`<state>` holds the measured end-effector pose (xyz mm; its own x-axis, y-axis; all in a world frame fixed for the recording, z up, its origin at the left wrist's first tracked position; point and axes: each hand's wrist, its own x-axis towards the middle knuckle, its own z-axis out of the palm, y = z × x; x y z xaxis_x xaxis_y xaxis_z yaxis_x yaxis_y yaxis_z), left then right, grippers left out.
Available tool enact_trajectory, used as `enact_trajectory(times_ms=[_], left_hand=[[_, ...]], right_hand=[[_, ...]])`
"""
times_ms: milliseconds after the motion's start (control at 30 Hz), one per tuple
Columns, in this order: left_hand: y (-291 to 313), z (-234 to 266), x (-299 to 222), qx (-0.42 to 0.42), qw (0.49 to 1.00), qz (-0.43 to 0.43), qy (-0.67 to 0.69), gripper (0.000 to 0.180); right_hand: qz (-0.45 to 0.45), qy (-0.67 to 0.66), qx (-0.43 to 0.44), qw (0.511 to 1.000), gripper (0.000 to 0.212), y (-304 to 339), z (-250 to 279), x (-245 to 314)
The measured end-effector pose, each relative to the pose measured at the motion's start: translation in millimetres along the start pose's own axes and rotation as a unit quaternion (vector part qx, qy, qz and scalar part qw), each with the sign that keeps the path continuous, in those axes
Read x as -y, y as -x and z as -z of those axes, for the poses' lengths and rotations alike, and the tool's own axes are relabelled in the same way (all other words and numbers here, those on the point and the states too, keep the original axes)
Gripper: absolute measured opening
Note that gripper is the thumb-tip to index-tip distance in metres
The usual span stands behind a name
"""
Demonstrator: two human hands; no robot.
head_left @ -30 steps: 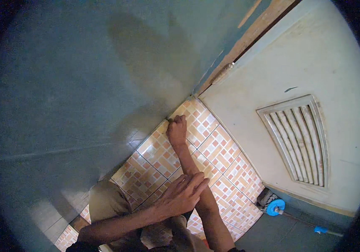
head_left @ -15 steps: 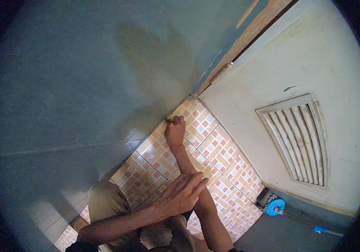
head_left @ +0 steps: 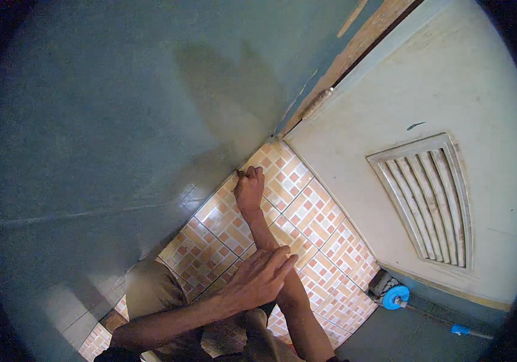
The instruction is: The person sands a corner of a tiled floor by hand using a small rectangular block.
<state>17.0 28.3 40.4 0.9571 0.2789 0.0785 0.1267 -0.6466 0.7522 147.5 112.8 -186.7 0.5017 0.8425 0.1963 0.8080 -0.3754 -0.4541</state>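
Weight is probably slight in the small dark piece (head_left: pixel 239 173) at your right grip (head_left: pixel 249 192); you cannot tell whether it is stiff, slippery or fragile, since that grip covers most of it. Hold looks best taken on the covered end, away from the blue-grey wall (head_left: pixel 107 120). The piece sits at 11 o'clock of your right grip, close to the seam where that wall meets the tiled floor (head_left: pixel 306 208). That grip is curled closed, apparently around the piece. Your left grip (head_left: pixel 261 280) lies near 6 o'clock of the right one, across your right forearm (head_left: pixel 259 228), loosely bent; you cannot tell whether it clasps the arm. The slatted vent (head_left: pixel 421 208) in the cream door (head_left: pixel 349 139) stands at 3 o'clock, well apart.
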Motion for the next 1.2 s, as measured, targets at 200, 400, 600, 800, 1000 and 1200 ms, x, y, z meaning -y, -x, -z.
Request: enact_trajectory(times_ms=[200,400,600,800,1000,1200], left_hand=[[3,-7,3,0.004,1.000,0.006,-0.021,0.054],[2,-5,1,-0.007,1.000,0.011,-0.025,0.054],[-1,1,-1,0.021,1.000,0.019,-0.007,0.053],[-2,-1,3,-0.011,1.000,0.001,-0.011,0.056],[0,-1,1,-0.005,1.000,-0.005,-0.023,0.059],[-2,1,-1,0.000,1.000,-0.007,-0.013,0.060]], right_hand=[[0.003,-0.004,-0.020,1.000,0.030,2,-2,0],[0.016,0.024,-0.026,0.999,0.030,1,4,-3],[0.027,0.004,-0.034,0.999,0.028,27,22,-30],[0.011,-0.039,-0.087,0.995,0.025,76,52,-57],[0.025,-0.044,-0.095,0.994,0.027,79,52,-68],[-0.028,-0.005,-0.037,0.999,0.026,84,45,-71]])
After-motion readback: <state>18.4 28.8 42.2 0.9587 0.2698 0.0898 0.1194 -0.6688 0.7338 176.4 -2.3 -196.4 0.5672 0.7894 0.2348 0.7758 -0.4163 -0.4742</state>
